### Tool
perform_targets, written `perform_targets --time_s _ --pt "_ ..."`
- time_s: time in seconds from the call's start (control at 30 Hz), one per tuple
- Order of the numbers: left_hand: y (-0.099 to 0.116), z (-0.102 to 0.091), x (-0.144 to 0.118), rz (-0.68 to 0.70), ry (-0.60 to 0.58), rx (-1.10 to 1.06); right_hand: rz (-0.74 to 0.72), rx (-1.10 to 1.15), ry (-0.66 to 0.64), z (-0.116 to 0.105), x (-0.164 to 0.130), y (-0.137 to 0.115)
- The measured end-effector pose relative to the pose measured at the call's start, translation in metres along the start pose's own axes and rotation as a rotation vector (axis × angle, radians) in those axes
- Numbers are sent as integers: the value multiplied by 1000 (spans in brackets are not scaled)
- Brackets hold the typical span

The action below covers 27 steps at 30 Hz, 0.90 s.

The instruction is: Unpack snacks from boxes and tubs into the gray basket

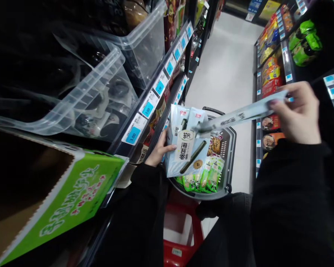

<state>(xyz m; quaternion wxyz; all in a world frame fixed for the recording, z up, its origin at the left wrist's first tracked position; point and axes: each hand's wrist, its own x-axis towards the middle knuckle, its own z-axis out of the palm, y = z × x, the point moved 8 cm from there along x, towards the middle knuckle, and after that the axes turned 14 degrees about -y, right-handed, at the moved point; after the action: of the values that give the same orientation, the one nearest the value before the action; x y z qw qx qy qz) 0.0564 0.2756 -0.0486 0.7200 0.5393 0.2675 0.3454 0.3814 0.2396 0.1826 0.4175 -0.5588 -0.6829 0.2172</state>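
Observation:
My left hand [160, 149] grips the side of a light blue box of seaweed rolls [174, 148], thumb on its front, tilted above the basket. Several pale blue packets show at the box's top. My right hand [296, 111] is raised to the right, fingers closed on the end of a long, slim light blue seaweed roll packet [242, 114]. The packet's other end is blurred and lies near the box's upper right side; whether it touches cannot be made out. Beneath the box, a dark grey basket [230, 159] holds several green snack packets [211, 174] and brown-looking snacks.
A red stool [196, 226] stands below the basket. On the left are shelves with price tags [147, 109], clear plastic bins [108, 70] and a green carton [80, 196]. Packaged snacks [270, 72] line the right shelves. A pale aisle floor [225, 55] runs between.

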Motion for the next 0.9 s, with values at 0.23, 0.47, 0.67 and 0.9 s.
perform_targets --time_s 0.23,0.47,0.67,0.9 --pt "9 -14 -2 71 279 -237 233 -9 506 -54 -53 107" --pt "25 -13 -5 150 293 -200 802 248 318 104 -103 268" --pt "27 -6 -7 138 259 -106 918 158 278 165 -119 319" --pt "14 -11 -10 99 243 -124 1050 -77 287 180 -122 327"
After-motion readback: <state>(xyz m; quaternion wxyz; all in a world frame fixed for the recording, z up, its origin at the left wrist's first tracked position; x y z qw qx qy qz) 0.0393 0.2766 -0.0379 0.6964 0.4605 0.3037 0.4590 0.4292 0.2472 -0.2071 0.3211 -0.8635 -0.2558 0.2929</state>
